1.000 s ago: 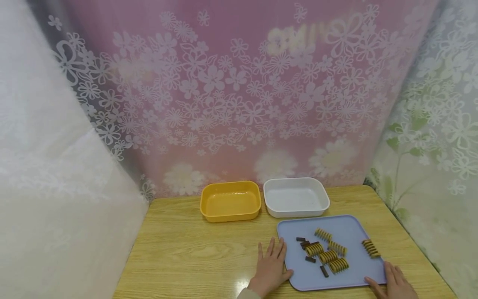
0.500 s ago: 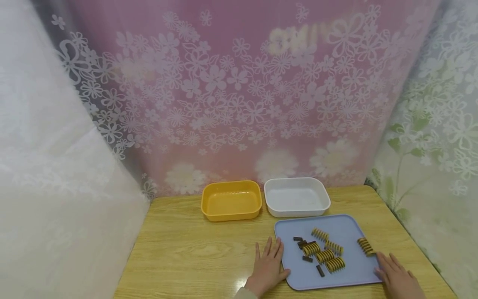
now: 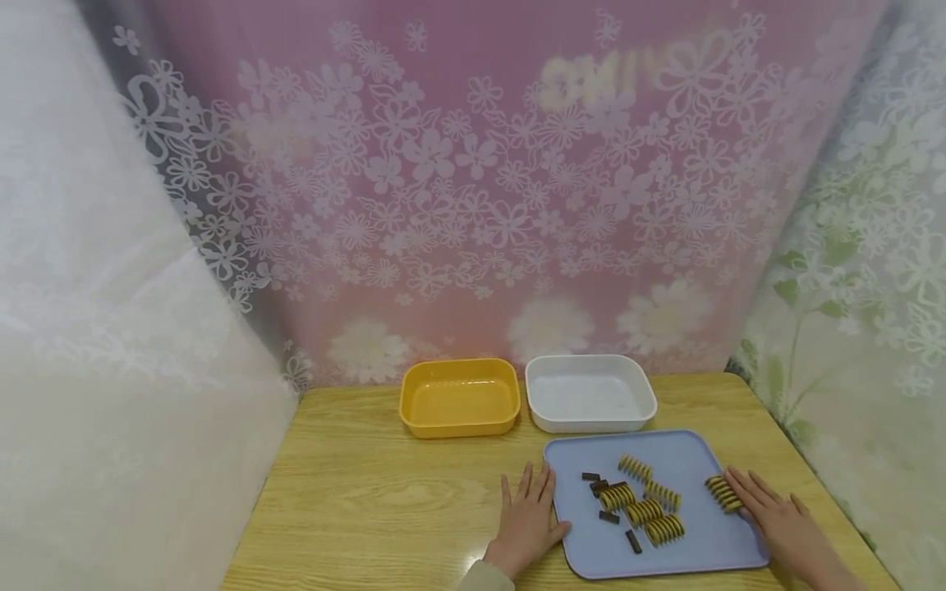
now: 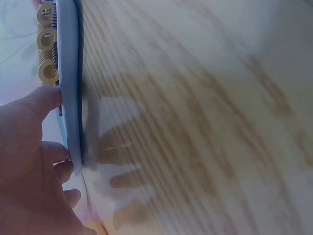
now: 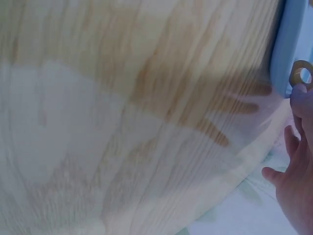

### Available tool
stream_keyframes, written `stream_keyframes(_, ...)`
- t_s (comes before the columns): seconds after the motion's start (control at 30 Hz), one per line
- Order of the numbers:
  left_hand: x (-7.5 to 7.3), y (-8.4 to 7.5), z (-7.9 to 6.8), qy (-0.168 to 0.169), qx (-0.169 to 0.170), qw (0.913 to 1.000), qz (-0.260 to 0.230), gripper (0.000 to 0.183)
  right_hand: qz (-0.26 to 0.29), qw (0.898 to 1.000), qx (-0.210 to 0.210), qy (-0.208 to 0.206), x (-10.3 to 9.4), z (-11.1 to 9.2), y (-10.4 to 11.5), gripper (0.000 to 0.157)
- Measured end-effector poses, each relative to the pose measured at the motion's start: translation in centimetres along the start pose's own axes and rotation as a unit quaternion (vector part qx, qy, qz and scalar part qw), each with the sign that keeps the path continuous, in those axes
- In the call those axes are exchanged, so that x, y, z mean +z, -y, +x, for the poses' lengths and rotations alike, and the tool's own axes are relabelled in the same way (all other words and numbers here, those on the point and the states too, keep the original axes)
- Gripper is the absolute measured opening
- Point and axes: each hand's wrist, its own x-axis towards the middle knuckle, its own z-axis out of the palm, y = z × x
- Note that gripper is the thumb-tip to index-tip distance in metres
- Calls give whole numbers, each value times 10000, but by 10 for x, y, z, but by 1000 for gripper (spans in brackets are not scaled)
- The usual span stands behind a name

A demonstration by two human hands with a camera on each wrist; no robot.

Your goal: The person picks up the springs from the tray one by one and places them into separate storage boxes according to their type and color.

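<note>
A blue tray (image 3: 709,550) lies on the table, with several yellow coil springs (image 3: 644,512) and small dark pieces (image 3: 633,541) grouped left of its middle. In the left wrist view the dark pieces (image 4: 55,55) look coiled, beside yellow springs (image 4: 48,71). My left hand (image 3: 523,525) rests along the tray's left edge, fingers straight, thumb on the rim. At the right edge lies one more yellow spring (image 3: 723,494), with the straight fingers of my right hand (image 3: 779,521) touching it. The right wrist view shows a fingertip against that spring's round end (image 5: 301,72).
Behind the tray stand a yellow bin (image 3: 460,428) and a white bin (image 3: 591,425), side by side at the table's back. The wooden table (image 3: 369,492) extends left. Flowered curtains (image 3: 473,205) enclose the back and both sides.
The tray has shifted slightly left, with my left hand staying on its edge. My right hand has moved from the tray's front right corner up its right edge to the lone spring.
</note>
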Motion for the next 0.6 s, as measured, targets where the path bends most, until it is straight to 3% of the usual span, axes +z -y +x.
stream_keyframes(0.17,1,0,2,16,-18,9998,-194,80,-232,9970,-429,-600,0,1,-2,86)
stream_keyframes(0.6,-3,-2,0,135,-82,9998,-80,78,-49,9978,-352,-566,1,-1,1,85)
